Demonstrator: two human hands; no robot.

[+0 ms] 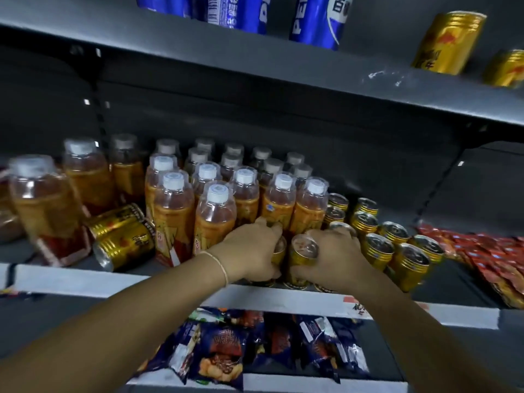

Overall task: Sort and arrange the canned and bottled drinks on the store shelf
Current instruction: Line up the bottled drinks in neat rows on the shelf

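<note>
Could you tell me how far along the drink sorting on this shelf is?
Done: bottles stand in rows, upright gold cans beside them. In hand: the left hand and right hand each grip a can. Left: two tipped cans lie at the left.

Blue cans (317,21), upper shelf (255,66): "PEP…" and "百" legible. Print on every gold can (450,41) blurred.
</note>
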